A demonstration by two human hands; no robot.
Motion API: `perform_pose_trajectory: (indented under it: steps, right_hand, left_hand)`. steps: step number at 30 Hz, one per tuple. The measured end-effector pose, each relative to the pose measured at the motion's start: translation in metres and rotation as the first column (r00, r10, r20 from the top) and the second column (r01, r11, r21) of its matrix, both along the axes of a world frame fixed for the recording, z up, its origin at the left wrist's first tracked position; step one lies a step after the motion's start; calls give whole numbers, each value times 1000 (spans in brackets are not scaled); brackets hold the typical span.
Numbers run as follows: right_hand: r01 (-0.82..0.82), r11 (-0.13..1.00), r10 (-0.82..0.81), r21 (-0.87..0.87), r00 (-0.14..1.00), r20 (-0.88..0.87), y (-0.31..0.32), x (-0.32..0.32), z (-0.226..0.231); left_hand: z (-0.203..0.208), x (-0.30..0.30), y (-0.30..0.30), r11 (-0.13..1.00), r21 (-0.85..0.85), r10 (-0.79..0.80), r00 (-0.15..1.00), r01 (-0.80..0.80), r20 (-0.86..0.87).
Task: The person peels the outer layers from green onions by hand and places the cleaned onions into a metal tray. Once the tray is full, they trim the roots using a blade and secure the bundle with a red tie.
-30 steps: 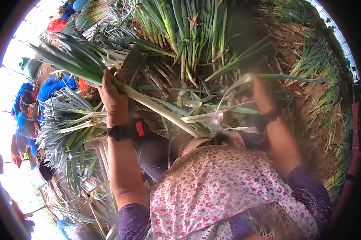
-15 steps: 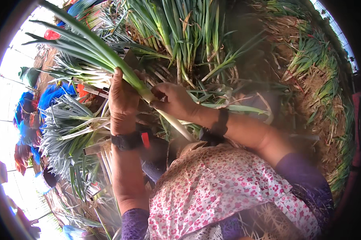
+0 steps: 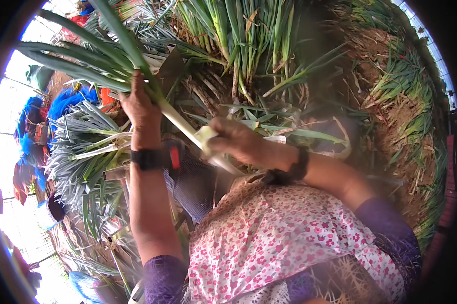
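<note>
A long green onion (image 3: 179,121) slants across the front of my body, its green leaves fanned to the upper left and its white stalk running down toward my apron. My left hand (image 3: 141,105) is closed round it where the leaves meet the stalk, thumb uppermost. Lower on the white stalk, my right hand (image 3: 238,142) is closed, somewhat blurred, on a pale peeled-back outer layer (image 3: 205,137) of the onion. The stalk's lower end reaches the edge of the floral apron (image 3: 279,223).
Upright green onions (image 3: 249,45) stand ahead of me. A pile of trimmed onions (image 3: 86,157) lies to the left, near a metal plate (image 3: 170,66). Loose leaves (image 3: 309,134) and rows of onions (image 3: 408,86) cover soil at right. Blue plastic (image 3: 69,106) sits far left.
My right hand has moved down and right along the stalk, pulling the outer layer down and baring more white. My left hand has shifted slightly left with the onion.
</note>
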State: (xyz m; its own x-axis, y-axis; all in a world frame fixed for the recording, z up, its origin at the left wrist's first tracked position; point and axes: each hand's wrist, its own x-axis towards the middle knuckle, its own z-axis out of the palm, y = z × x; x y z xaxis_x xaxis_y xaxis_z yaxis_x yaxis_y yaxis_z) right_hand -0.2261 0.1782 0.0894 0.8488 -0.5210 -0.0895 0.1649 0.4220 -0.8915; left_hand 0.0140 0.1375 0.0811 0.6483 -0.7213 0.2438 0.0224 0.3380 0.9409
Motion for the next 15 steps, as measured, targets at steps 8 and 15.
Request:
perform_pose_trajectory:
  steps: [8,15]
  right_hand:
    - [-16,1000,23,22,930,-367,10,-136,-5]
    - [-490,753,-206,-440,459,-864,15,-244,-27]
  left_hand:
    - [-27,148,14,956,21,290,927,-293,-240]
    - [-15,202,64,868,157,465,882,-472,80]
